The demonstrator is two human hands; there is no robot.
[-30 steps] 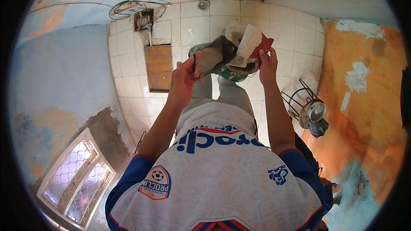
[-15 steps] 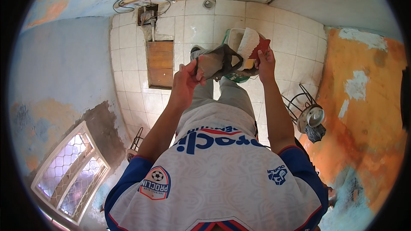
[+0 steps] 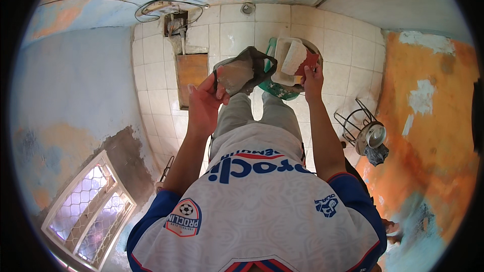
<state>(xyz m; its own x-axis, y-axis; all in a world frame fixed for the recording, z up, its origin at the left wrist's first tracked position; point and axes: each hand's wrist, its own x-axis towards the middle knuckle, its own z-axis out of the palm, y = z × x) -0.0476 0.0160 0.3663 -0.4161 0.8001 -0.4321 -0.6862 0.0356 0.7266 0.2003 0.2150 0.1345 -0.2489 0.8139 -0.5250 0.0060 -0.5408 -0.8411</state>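
In my left hand is the edge of a dark see-through plastic bag, with a pale load showing inside it. Its fingers are pinched at the bag's left side, and the bag's dark handle loop stretches to the right. My right hand grips a red scraper whose broad end is coated with white paste. Just beneath the scraper sits a pale tub with a green container around or under it, partly hidden by the scraper and hand.
Pale tiles cover the floor ahead of my legs. A wooden panel is set among them, below a wall recess with loose cables. On the right stands a metal-framed stool bearing a metal pot. A barred window is at lower left.
My left hand has shifted left and slightly down with the bag, which has opened out wider and no longer overlaps the scraper. The right hand has moved slightly down, still holding the scraper.
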